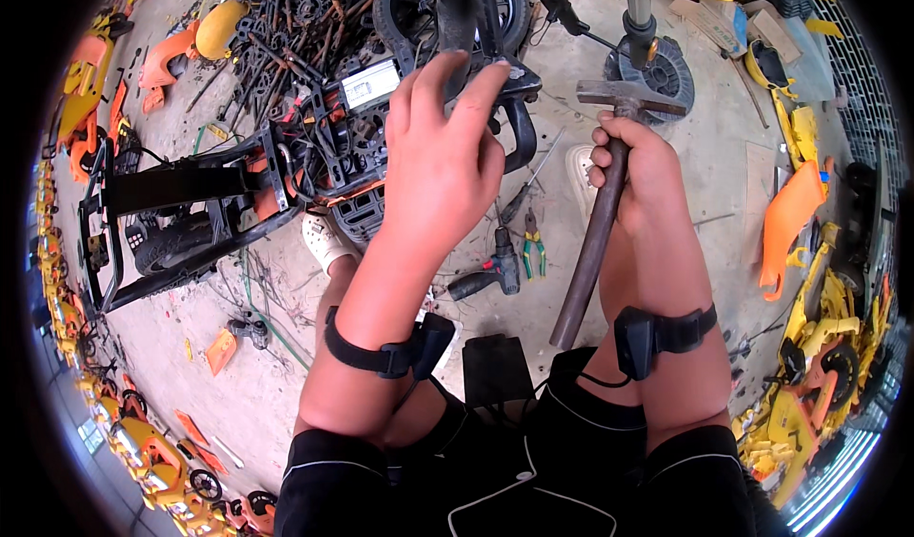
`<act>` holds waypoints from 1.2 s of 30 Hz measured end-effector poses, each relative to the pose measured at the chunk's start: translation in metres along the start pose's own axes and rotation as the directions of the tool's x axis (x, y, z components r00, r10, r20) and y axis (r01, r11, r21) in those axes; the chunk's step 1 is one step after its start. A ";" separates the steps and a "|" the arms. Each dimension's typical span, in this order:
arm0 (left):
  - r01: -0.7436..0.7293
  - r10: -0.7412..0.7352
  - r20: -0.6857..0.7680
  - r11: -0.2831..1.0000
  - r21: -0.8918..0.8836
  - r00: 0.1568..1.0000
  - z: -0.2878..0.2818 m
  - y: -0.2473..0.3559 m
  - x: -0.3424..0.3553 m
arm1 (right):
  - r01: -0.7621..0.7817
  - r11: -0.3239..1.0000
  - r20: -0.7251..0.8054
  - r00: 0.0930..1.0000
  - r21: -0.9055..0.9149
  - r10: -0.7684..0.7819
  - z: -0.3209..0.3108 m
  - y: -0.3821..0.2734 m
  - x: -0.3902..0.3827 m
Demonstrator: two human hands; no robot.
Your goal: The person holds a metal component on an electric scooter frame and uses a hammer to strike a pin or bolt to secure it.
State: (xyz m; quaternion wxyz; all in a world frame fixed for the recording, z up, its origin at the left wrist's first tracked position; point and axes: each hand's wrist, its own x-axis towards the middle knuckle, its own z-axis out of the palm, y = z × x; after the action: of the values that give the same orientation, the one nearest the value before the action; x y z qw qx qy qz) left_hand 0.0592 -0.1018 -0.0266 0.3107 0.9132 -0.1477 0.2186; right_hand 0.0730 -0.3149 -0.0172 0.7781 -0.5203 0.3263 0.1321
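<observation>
Left hand (440,156): spread apart over vehicle frame (521,129)
Right hand (645,163): clamped round hammer (594,242)
Floor (719,161): concrete, littered
Edges: heaped yellow panels (785,418)

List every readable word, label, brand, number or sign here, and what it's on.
None can be read.
White label amid the black vehicle frame: print too small and blurred.
Blue patch by the cardboard: too blurred to tell if it's print.
Hammer in the right hand: no lettering visible.
</observation>
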 end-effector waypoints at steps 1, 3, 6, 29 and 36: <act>0.000 -0.001 0.008 0.999 0.047 1.000 0.003 0.002 0.002 | 0.002 1.000 -0.003 1.000 -0.009 -0.002 0.001 0.000 0.001; -0.001 -0.002 0.022 0.990 0.139 1.000 0.008 0.004 0.005 | -0.018 1.000 -0.011 1.000 -0.012 0.018 0.002 0.003 0.000; 0.006 -0.010 0.031 0.990 0.139 0.999 0.013 0.001 0.006 | -0.037 0.999 0.000 0.999 -0.001 0.037 -0.001 0.002 0.001; 0.067 -0.073 -0.111 0.997 -0.048 0.991 0.023 -0.006 0.015 | -0.048 0.997 0.010 0.999 -0.060 0.049 0.020 -0.002 -0.004; 0.225 -0.257 -0.093 0.938 -0.263 0.962 0.028 -0.011 0.016 | 0.130 0.976 0.003 0.991 -0.177 -0.131 0.029 -0.002 -0.008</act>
State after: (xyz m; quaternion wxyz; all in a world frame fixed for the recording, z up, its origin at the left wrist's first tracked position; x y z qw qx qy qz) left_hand 0.0858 -0.1129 -0.0444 0.4563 0.8623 -0.0408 0.2158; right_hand 0.0787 -0.2891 -0.0031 0.7343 -0.6082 0.2817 0.1070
